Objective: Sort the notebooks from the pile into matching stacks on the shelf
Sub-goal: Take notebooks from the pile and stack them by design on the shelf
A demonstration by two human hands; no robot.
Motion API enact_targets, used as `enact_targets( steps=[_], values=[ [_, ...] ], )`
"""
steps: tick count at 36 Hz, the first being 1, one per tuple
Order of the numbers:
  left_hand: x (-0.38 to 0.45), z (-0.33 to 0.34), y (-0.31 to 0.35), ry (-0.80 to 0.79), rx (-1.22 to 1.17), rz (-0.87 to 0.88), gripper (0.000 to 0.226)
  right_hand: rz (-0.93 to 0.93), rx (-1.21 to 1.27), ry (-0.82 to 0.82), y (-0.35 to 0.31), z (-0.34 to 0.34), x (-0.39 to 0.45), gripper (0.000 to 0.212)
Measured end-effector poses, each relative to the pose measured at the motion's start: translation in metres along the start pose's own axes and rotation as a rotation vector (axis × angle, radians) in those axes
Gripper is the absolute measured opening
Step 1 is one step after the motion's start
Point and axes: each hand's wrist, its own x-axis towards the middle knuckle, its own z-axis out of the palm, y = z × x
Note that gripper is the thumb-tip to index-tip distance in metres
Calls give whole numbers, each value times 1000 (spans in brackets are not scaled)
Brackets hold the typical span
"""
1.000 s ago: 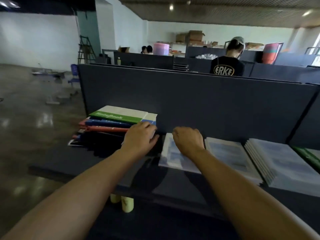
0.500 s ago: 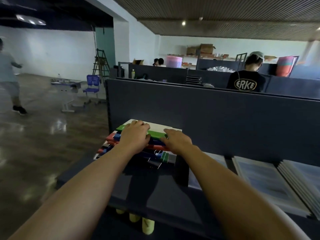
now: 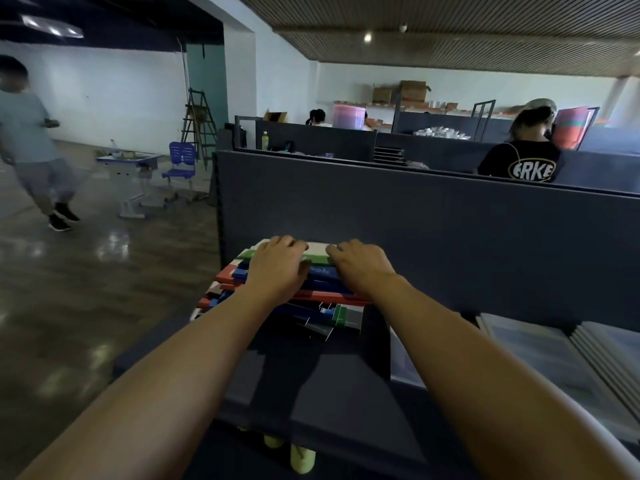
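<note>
Reaching forward from the bottom of the view, two bare forearms stretch over a dark shelf (image 3: 346,403). The left hand (image 3: 277,271) lies palm down on a messy pile of notebooks (image 3: 311,292), fingers spread fairly wide and bent over the top notebook (image 3: 317,252), which is green and white. The right hand (image 3: 363,268) sits just beside the left hand on the same cover, its fingers curled loosely over the far part; whether either hand truly grips the cover cannot be told. Under both hands, blue and red covers stick out at odd angles. To the right of the right hand, pale sorted stacks (image 3: 540,355) lie flat on the shelf. Just beyond the fingertips rises a dark partition (image 3: 433,230). Farther off, beyond the left hand, a person in grey (image 3: 31,143) walks across a glossy floor, near a blue chair (image 3: 180,161).
</note>
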Motion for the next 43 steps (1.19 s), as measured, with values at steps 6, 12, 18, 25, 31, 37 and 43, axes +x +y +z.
enact_targets(
  steps=[6, 12, 18, 25, 31, 37, 43],
  values=[
    [0, -4, 4, 42, 22, 38, 48, 3, 36, -60, 0, 7, -6, 52],
    [-2, -7, 12, 44, 4, 50, 45, 91, -50, 63, 8, -1, -28, 51],
    [-2, -8, 40, 43, -38, 124, 52, 134, -116, 181, 28, -14, -65, 60],
    [-6, 0, 99, 35, -116, 274, 55, 290, -206, 330, 73, -10, -140, 63],
    [-17, 5, 172, 48, -199, 393, 53, 374, -213, 474, 121, -8, -224, 38],
    [-40, 11, 268, 55, -268, 481, 49, 469, -241, 453, 158, -15, -327, 50],
    [-75, 17, 371, 40, -341, 539, 44, 603, -196, 439, 202, -26, -427, 68]
  ],
)
